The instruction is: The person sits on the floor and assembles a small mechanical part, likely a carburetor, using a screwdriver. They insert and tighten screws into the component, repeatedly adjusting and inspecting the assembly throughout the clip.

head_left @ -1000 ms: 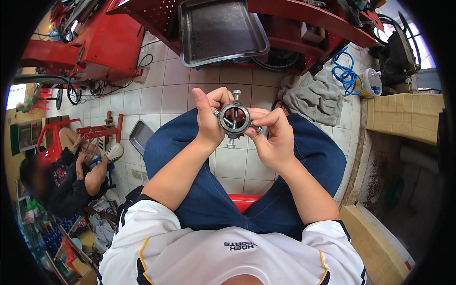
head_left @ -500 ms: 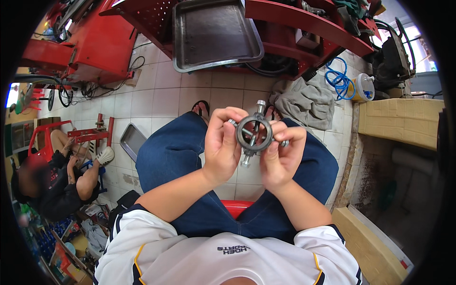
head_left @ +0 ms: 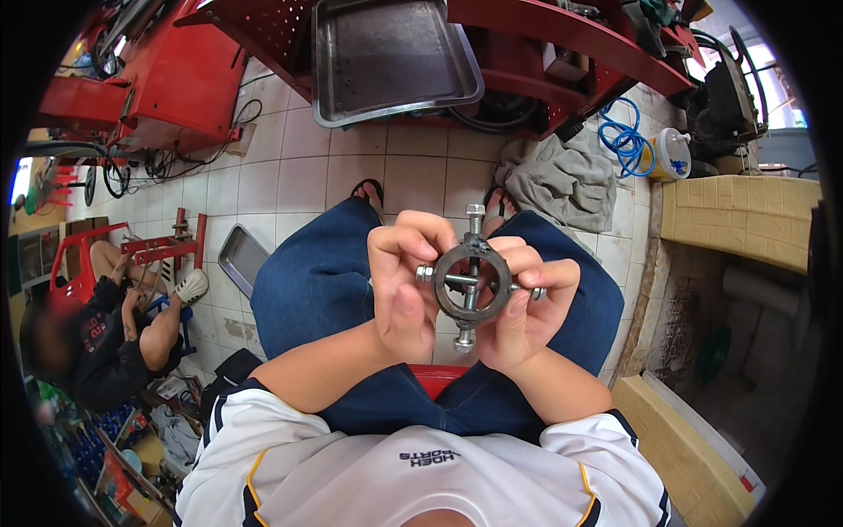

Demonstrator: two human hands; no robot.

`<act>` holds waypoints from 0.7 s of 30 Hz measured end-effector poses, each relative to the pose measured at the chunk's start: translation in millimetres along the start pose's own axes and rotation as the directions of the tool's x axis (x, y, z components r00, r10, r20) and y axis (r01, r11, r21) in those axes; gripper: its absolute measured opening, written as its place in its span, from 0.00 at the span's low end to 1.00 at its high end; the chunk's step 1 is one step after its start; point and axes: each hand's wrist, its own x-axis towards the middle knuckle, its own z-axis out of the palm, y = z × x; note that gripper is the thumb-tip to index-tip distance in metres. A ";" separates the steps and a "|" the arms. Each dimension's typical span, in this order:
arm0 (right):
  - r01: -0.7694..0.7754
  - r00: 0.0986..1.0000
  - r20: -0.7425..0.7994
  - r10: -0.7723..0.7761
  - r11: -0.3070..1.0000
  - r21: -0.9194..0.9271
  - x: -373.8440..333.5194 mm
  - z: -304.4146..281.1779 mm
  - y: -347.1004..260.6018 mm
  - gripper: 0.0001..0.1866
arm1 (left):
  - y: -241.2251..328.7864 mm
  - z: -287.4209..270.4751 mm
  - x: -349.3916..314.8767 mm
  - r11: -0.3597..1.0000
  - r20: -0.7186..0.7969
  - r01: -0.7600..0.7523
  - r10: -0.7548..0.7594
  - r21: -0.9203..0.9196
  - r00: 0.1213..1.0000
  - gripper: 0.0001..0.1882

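- Above the lap, head view: left hand and right hand are raised together over the thighs, both closed on one metal ring fixture; the ring sits between the two hands, roughly centred over the gap between the knees.
- Ring fixture: dark grey steel ring, open middle, with four bolts threaded through its wall at top, bottom, left and right; the bolt shanks point inward toward the centre; the heads stand outside the ring.
- Left hand: fingers curled over the ring's upper left edge, thumb lying along its left side near the left bolt head; grip narrow, holding the ring.
- Right hand: fingers wrapped behind and around the ring's right side, fingertips near the right bolt; grip narrow, holding the ring.
- Person wears blue jeans and a white jersey; seated on a red stool; sandalled feet on the tiled floor.
- Surroundings, same view: a steel tray on a red frame ahead; a grey rag on the floor to the right, a blue hose coil just beyond it; a smaller tray on the floor to the left; another person sits well apart at far left.
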 end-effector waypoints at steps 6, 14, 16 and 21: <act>-0.001 0.998 -0.061 -0.005 0.996 -0.085 -1.2 4.4 2.6 0.10 | -5.0 -2.3 4.6 0.983 0.025 -0.031 0.027 0.183 0.999 0.19; -0.178 0.957 -0.273 0.101 0.945 -0.273 -1.0 2.3 27.7 0.19 | -44.9 -1.0 10.9 0.978 -0.099 -0.051 0.072 0.202 0.992 0.12; -0.257 0.920 -0.357 0.159 0.935 -0.244 0.9 -6.9 45.4 0.19 | -59.6 1.8 20.7 0.981 -0.123 -0.069 0.092 0.181 0.988 0.13; -0.135 0.922 -0.368 0.123 0.991 -0.008 20.6 0.0 48.9 0.15 | -66.8 3.6 38.4 0.955 -0.102 -0.129 0.161 0.268 0.982 0.14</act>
